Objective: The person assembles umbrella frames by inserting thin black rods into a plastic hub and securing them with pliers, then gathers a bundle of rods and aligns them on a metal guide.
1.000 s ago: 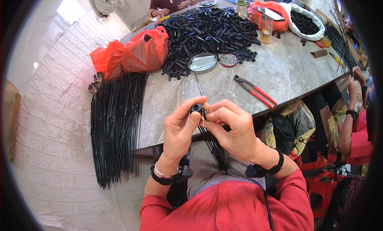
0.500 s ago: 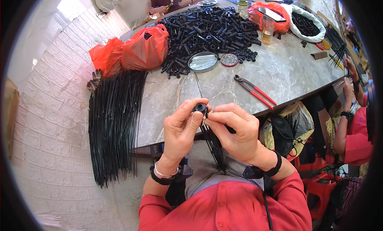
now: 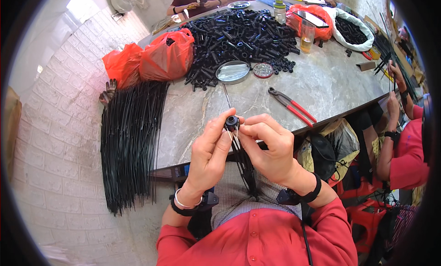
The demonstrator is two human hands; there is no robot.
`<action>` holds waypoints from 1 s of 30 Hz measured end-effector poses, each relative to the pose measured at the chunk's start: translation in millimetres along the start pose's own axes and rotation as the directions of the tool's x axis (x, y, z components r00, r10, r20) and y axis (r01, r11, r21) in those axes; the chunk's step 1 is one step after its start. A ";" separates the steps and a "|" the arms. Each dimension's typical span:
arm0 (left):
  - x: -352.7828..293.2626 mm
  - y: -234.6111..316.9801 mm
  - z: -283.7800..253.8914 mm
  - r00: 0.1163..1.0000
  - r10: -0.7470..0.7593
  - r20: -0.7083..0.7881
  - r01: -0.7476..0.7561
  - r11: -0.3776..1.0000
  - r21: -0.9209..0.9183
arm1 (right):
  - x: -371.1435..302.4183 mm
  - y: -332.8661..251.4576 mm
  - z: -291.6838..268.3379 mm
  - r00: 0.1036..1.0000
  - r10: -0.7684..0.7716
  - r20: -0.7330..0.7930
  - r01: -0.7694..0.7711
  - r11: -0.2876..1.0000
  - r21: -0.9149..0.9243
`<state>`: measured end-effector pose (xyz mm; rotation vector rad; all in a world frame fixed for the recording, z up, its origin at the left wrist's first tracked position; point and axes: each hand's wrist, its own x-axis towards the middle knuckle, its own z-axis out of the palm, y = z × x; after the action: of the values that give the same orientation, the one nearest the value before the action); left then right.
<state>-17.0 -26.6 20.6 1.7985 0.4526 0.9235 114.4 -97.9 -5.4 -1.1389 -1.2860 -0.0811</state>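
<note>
Over the table's near edge, my left hand [image 3: 209, 149] pinches a black round fitting [image 3: 231, 121] with a hole in its top, thumb and fingers closed round its left side. Black thin rods [image 3: 245, 172] hang below it in a bundle toward my lap. Thin white strips [image 3: 237, 130] show at the fitting's sides. My right hand [image 3: 270, 146] is closed at the fitting's right side, its thumb and fingertips on one of these strips. Just beyond my fingers, a slim metal rod [image 3: 227, 95] lies on the table; its near end is hidden.
A grey stone table [image 3: 197, 119] carries a heap of black tubes [image 3: 239, 34], a dish of white strips [image 3: 233, 72], a small round tin [image 3: 262, 70] and red-handled pliers [image 3: 294, 109]. Long black rods [image 3: 131, 142] overhang its left edge. Co-workers sit at the right and far side.
Both my hands have shifted slightly upward with the fitting, and white strips now show on both its sides. The co-worker at right has moved the hands a little left.
</note>
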 end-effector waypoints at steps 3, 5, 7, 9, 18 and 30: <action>0.2 3.4 -11.3 0.998 0.011 0.068 -0.025 0.978 0.205 | -0.7 0.1 -3.5 0.998 0.062 0.004 -0.062 0.993 0.096; 0.9 1.4 -17.5 0.990 -0.065 0.124 0.042 0.983 0.181 | -1.5 1.0 -8.3 0.992 0.087 0.091 -0.097 0.989 0.111; 0.6 -7.9 -20.2 0.992 -0.048 0.116 0.041 0.997 0.061 | -0.9 0.1 -12.6 0.986 0.099 0.132 -0.120 0.979 0.166; 2.4 -11.6 -20.7 0.994 -0.028 0.108 0.036 0.997 -0.066 | -0.9 -2.0 -14.3 0.978 0.111 0.177 -0.148 0.966 0.211; 16.7 -19.9 -23.3 0.971 0.082 0.223 -0.039 0.981 -0.189 | -9.1 -2.2 -12.7 0.921 0.307 0.239 -0.375 0.864 0.337; 18.5 -17.7 -17.9 0.990 0.014 0.143 0.018 0.976 -0.218 | -9.4 -5.3 -2.9 0.939 0.298 0.171 -0.333 0.913 0.237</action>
<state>-17.0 4.1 15.0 1.6492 0.2507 0.8030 109.8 -107.5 -9.1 -1.1204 -1.1697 0.4024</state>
